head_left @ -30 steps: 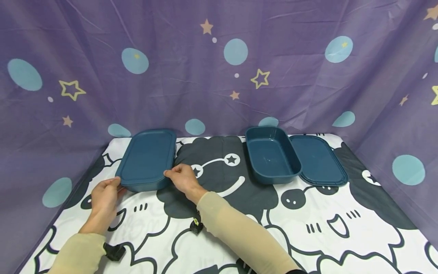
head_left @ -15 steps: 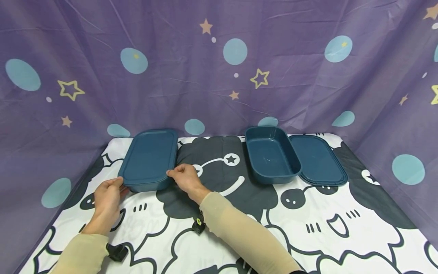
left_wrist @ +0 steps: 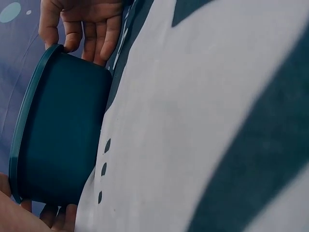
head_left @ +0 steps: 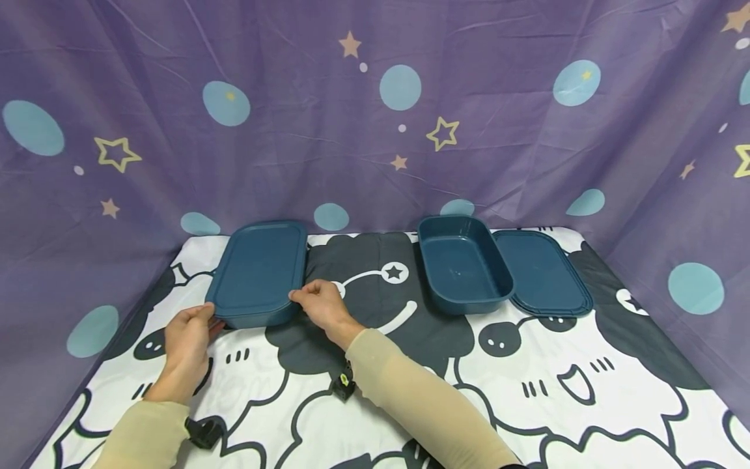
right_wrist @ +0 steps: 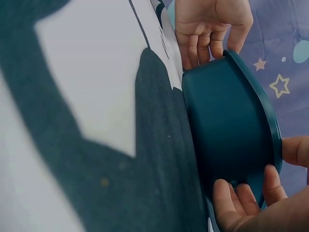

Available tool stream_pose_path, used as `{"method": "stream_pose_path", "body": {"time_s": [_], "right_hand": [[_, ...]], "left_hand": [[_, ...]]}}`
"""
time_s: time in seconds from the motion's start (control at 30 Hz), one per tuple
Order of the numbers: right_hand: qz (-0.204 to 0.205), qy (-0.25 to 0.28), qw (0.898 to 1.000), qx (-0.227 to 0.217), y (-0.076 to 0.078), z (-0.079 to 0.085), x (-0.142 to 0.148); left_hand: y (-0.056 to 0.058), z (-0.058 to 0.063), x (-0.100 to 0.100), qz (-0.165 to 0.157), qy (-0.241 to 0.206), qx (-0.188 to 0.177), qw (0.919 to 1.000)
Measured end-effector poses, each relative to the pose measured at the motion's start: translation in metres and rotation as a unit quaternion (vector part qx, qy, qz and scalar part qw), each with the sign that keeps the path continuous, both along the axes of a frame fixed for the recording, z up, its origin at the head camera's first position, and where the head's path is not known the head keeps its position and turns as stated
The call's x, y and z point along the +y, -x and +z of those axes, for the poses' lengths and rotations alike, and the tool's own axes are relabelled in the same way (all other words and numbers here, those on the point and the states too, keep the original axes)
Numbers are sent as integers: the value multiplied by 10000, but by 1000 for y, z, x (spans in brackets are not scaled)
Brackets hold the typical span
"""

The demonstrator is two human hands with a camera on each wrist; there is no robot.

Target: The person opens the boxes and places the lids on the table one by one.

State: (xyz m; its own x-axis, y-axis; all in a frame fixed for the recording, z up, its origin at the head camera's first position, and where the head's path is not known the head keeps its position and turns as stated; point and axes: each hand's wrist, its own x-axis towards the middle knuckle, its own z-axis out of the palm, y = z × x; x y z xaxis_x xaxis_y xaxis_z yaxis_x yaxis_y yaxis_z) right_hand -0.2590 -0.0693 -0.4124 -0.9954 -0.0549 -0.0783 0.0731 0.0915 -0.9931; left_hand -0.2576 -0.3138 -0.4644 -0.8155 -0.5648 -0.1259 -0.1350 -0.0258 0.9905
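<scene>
Fingers of the left hand (head_left: 186, 339) and right hand (head_left: 323, 307), curled nearly closed, are pinching the lidded box (head_left: 260, 272) by its near corners, its bulk lying at eleven o'clock, long axis pointing toward twelve, both hands equally near.

The right hand (right_wrist: 270, 212) and left hand (right_wrist: 211, 21) hold a teal box (right_wrist: 227, 121) toward the far edge of the patterned surface (right_wrist: 96, 87).
</scene>
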Motion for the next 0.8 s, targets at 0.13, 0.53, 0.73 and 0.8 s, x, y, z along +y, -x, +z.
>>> {"method": "stream_pose_path", "body": {"time_s": [0.13,0.53,0.73,0.8], "right_hand": [[-10,39,10000,-9,0,0,2],[-2,43,10000,21,1,-2,8],[19,11,10000,55,1,-1,12],[12,35,10000,42,1,-1,13]], "left_hand": [[0,1,2,2,-56,27,10000],[1,1,9,-14,-83,82,9999],[-1,4,13,-76,-111,128,9998],[-2,6,15,-96,-208,177,9996]]}}
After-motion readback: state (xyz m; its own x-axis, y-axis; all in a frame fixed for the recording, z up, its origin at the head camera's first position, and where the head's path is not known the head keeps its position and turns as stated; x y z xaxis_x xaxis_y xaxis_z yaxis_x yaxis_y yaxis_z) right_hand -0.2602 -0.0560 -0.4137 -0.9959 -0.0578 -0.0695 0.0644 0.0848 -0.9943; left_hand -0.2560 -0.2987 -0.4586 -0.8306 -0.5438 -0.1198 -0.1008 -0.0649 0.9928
